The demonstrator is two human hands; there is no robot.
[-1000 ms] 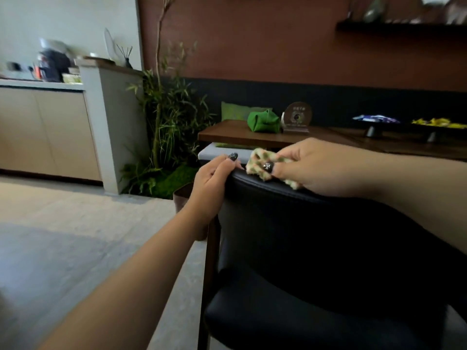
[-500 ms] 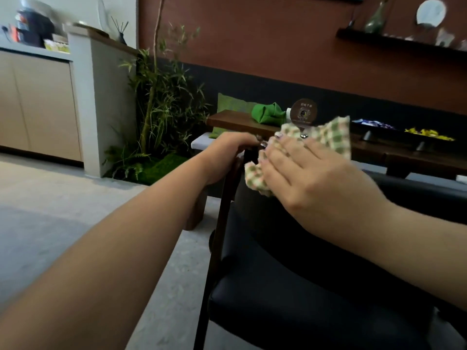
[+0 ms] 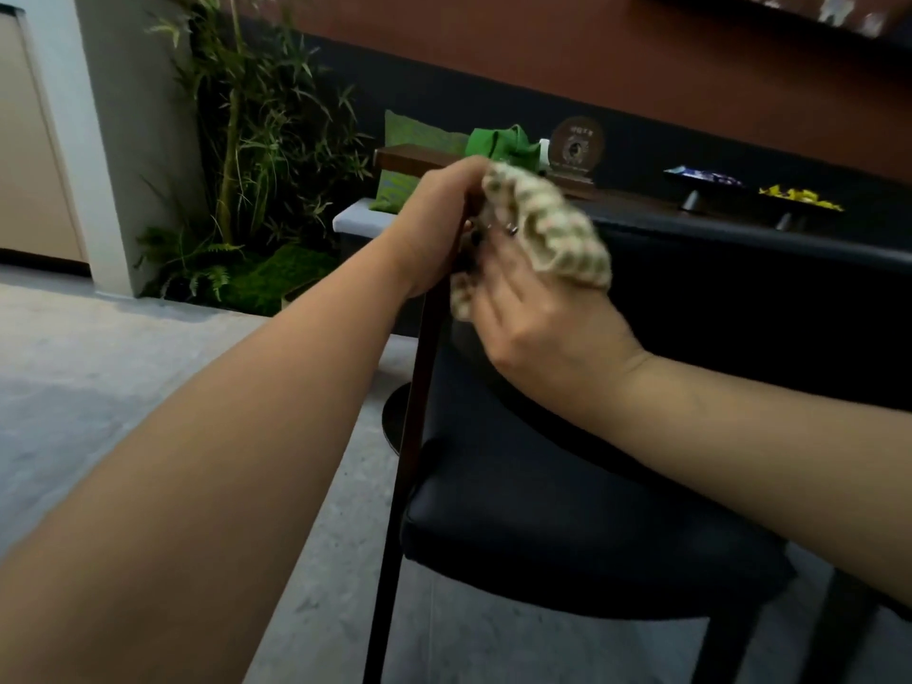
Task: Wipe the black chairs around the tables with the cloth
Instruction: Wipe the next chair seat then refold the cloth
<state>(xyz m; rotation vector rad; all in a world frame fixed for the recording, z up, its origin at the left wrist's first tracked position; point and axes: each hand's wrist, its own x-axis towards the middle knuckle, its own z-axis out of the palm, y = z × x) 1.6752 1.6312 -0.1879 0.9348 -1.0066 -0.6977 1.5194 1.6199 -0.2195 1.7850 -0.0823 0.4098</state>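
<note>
A black padded chair [image 3: 582, 530] with a dark wooden frame stands right in front of me, its back facing the table. My left hand [image 3: 439, 224] grips the top left corner of the chair's back. My right hand [image 3: 538, 308] holds a green-and-cream checked cloth [image 3: 548, 224] and presses it against the upper left part of the backrest, just beside my left hand. The cloth is bunched over my fingers, and the fingertips are partly hidden under it.
A dark wooden table [image 3: 641, 199] stands beyond the chair, carrying a folded green napkin [image 3: 498, 145], a round plaque [image 3: 575, 150] and two dark dishes [image 3: 701, 182]. Bamboo plants [image 3: 251, 155] and a white pillar [image 3: 108, 140] are at the left. Grey floor [image 3: 123, 387] lies open on the left.
The view has closed in and dropped toward the chair. My right hand has slid the cloth down the left edge of the backrest, and the cloth is more bunched. My left hand keeps its grip.
</note>
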